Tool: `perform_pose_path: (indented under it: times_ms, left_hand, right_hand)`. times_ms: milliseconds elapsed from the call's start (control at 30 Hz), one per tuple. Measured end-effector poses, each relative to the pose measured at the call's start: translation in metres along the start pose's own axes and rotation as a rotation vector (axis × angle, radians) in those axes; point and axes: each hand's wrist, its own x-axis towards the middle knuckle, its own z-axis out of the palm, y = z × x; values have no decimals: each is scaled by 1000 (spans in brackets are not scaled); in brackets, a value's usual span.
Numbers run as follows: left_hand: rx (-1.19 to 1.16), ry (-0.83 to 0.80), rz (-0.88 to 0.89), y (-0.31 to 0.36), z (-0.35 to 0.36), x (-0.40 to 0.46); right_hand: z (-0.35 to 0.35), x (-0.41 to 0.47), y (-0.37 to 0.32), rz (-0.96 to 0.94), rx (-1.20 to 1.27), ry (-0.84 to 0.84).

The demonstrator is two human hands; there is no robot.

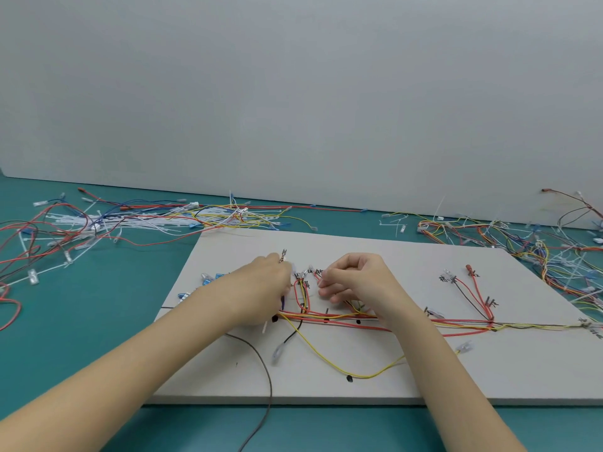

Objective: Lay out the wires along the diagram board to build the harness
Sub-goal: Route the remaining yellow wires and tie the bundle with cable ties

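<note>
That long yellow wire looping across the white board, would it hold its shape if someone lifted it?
Probably not. The yellow wire sags in a loose curve over the board, so it looks floppy. It is thin, so likely light, and a push would probably just slide it.

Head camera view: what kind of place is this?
Probably a wire-assembly workbench: a white board marked with labels, loose wires heaped on the green table, and both hands handling wires on the board.
</note>
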Motion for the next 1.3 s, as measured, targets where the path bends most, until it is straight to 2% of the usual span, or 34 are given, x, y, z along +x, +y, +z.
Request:
perform_pose_path:
  times_ms: [267, 433, 800, 1300]
  left_hand:
    - [-378, 5, 74, -6, 4, -11]
    - [-663, 139, 65, -9, 14, -6]
    - [-1130, 130, 71, -11, 19, 2]
    - [-1257, 184, 27, -12, 21, -4]
  right_hand:
    - [3, -3, -1, -33, -47, -105]
    - [2, -4, -1, -49, -98, -149]
    - [8, 1, 8, -140, -75, -92]
    - [9, 3, 9, -147, 15, -97]
